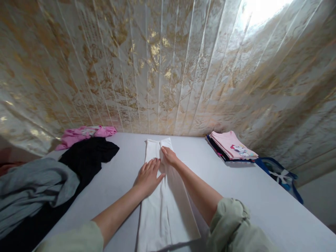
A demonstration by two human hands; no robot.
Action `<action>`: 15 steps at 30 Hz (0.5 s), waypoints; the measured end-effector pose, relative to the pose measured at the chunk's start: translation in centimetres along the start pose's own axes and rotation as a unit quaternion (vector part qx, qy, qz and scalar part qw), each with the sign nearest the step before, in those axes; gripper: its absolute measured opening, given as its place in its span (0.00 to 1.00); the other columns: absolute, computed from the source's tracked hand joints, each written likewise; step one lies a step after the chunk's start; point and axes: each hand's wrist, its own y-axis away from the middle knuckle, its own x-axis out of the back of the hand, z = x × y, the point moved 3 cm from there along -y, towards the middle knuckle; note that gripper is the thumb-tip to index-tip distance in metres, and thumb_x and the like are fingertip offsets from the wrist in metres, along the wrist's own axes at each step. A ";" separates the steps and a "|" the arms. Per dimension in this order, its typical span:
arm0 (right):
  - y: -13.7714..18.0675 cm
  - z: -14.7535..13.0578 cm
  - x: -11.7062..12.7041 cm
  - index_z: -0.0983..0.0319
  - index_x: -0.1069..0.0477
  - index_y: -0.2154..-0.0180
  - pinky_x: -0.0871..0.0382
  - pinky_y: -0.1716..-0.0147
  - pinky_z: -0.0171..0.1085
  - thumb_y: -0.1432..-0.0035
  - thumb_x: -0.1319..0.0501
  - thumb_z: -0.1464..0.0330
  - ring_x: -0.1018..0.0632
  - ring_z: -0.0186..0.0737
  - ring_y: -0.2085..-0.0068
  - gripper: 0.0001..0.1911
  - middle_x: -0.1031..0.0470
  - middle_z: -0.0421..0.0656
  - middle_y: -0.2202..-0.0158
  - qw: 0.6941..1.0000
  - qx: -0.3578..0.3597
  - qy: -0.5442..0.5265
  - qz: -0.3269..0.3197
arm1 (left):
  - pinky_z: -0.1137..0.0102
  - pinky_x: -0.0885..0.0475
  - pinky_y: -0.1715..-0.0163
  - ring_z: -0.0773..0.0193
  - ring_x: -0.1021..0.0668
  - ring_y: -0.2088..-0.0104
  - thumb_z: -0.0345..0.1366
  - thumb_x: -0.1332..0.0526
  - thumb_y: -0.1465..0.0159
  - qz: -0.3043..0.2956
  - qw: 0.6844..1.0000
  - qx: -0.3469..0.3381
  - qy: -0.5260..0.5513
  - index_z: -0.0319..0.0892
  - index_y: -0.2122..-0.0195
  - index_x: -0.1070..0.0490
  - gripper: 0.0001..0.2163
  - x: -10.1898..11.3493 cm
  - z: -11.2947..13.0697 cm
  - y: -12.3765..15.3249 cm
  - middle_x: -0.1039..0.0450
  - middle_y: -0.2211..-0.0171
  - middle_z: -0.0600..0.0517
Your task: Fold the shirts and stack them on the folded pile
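I see the white garment [168, 213] lying long and flat on the worktop [262, 196], right of the black garment [86, 157]. My left grip [148, 176] rests spread open on it. The right grip [170, 155] presses farther up, seemingly flat, clasping nothing. The white garment looks soft, light and limp, so I'd pinch its edges.

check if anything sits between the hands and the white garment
Nothing visible does. The left hand and the right hand both rest flat, directly on the white garment. The black garment lies apart to the left, the folded pink stack apart to the right.
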 end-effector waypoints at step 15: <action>6.7 0.2 -2.0 0.56 0.46 0.34 0.51 0.37 0.49 0.33 0.51 0.54 0.46 0.51 0.33 0.29 0.49 0.50 0.32 0.992 0.055 0.110 0.034 | 0.55 0.51 0.35 0.54 0.47 0.32 0.44 0.50 0.32 -0.013 1.000 -0.008 0.000 0.44 0.34 0.44 0.26 -0.6 -1.8 -1.4 0.50 0.32 0.45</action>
